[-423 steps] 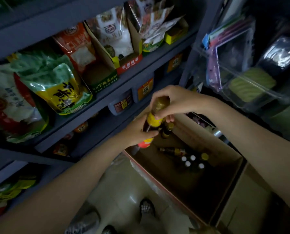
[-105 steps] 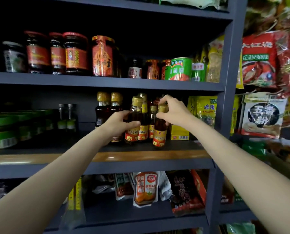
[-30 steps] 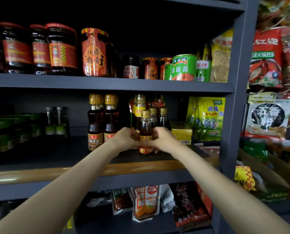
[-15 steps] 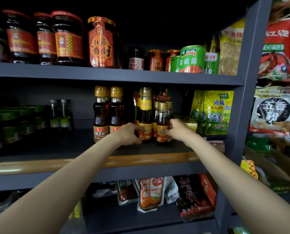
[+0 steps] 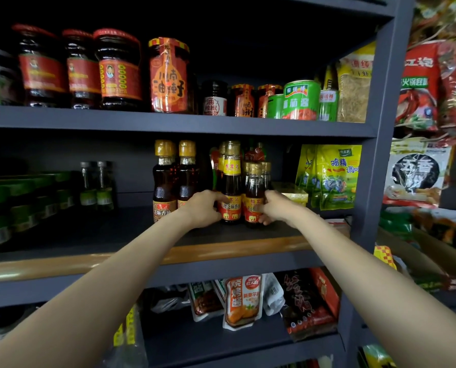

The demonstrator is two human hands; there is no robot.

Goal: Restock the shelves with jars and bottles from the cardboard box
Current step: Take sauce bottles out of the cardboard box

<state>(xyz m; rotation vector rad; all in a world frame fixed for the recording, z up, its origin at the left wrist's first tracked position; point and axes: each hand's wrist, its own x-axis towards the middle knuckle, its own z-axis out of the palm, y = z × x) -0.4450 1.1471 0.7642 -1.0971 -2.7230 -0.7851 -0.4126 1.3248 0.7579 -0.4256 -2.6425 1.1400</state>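
Note:
Two dark sesame-oil bottles with gold caps stand side by side on the middle shelf (image 5: 248, 233). My left hand (image 5: 204, 208) grips the base of the taller bottle (image 5: 231, 179). My right hand (image 5: 277, 207) grips the base of the shorter bottle (image 5: 254, 187). More small bottles stand close behind them. Two larger oil bottles (image 5: 175, 179) stand just to the left. The cardboard box (image 5: 428, 258) shows only as a flap at the lower right.
Jars and cans (image 5: 168, 75) line the upper shelf. Yellow seasoning packs (image 5: 330, 176) and a small yellow box (image 5: 292, 192) sit right of the bottles. Green tins (image 5: 14, 203) fill the left. A blue upright post (image 5: 375, 155) bounds the right side. Sauce pouches (image 5: 244, 301) lie below.
Both hands have pushed the two bottles a little further back on the shelf and keep hold of their bases. The view has shifted slightly.

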